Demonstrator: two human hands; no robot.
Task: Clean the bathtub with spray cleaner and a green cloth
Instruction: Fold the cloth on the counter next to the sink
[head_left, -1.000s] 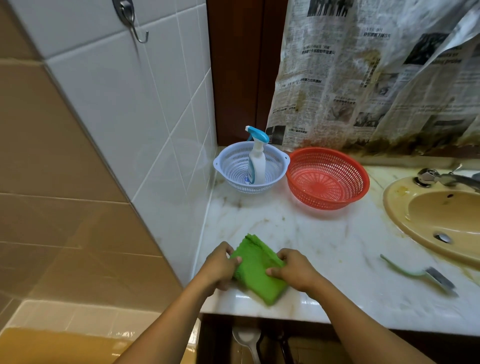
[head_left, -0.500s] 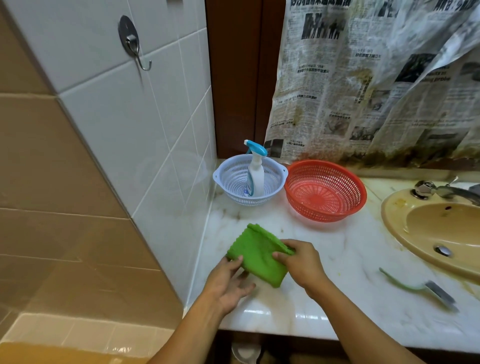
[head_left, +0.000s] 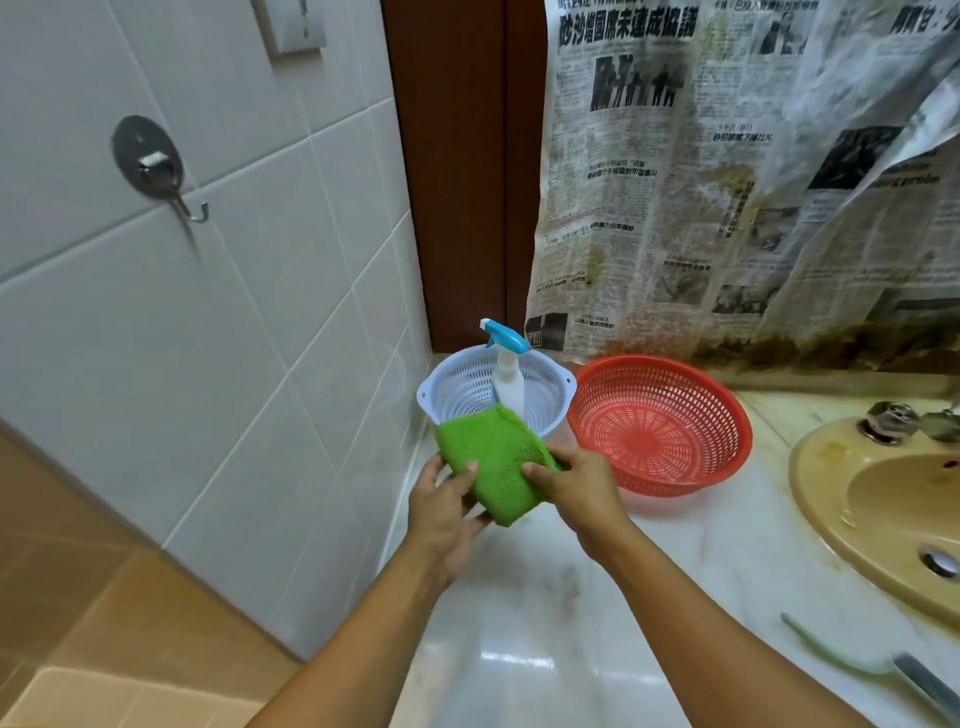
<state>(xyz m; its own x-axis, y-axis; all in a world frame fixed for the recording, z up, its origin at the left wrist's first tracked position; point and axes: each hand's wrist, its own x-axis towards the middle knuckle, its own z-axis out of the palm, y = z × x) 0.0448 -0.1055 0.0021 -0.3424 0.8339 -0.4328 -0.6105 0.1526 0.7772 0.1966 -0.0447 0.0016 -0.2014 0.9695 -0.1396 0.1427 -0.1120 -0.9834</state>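
Cloth (head_left: 493, 457), green, folded, held off counter (head_left: 545, 623) by 2 hands: left hand (head_left: 447, 512) thumb on top, fingers beneath; right hand (head_left: 576, 483) pinching its right edge. Spray bottle (head_left: 508, 379) upright in white basket (head_left: 551, 396) just behind.

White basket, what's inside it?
A spray bottle stands inside the white basket. The cloth held in front covers the bottle's base and the basket's near rim, so its bottom stays hidden.

I can't see the base of the spray bottle (head_left: 506, 379) behind the green cloth (head_left: 493, 462). The sink (head_left: 821, 499) runs off right, and a blurred brush (head_left: 878, 673), perhaps, leaves the corner.
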